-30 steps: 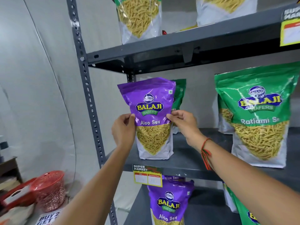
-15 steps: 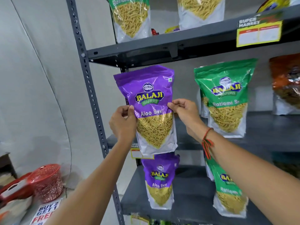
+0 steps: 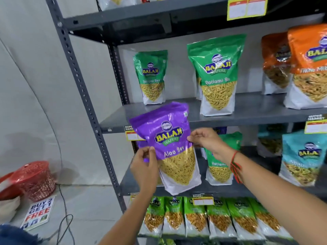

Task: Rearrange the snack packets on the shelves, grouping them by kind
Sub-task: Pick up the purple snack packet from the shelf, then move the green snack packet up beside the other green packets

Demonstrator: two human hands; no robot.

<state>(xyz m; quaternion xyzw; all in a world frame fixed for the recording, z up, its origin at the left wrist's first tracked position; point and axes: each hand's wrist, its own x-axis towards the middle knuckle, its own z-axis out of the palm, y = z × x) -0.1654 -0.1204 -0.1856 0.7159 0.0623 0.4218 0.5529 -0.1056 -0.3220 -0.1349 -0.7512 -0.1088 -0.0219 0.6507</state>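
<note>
The glossy purple Aloo Sev pouch with its clear window of yellow strands [image 3: 169, 147] hangs in the air between my hands, in front of the grey metal rack, level with the edge of the middle shelf [image 3: 247, 119] and the shelf below it. It touches no shelf. Its long axis runs from the sealed purple top, leaning up and to my left, down to the white base, which swings toward my right and sits just above the lower shelf's front lip.

My left hand [image 3: 145, 167] pinches the pouch's left edge about halfway down, thumb on the front face and fingers curled behind. My right hand [image 3: 207, 138] pinches the opposite edge a little higher, thumb and forefinger closed on the seam, the other fingers loosely bent. So both hands share the load, one on each side.

The lower shelf [image 3: 265, 190] lies directly behind and beneath the pouch; a bit of purple shows behind my left hand, which I judge to be another packet of this kind. A green Ratlami Sev pouch [image 3: 221, 161] stands just to the right of that spot, behind my right wrist. I judge that the next move calls for straightening the pouch upright and pushing it back and down on the left side, where my left hand is nearer.
</note>
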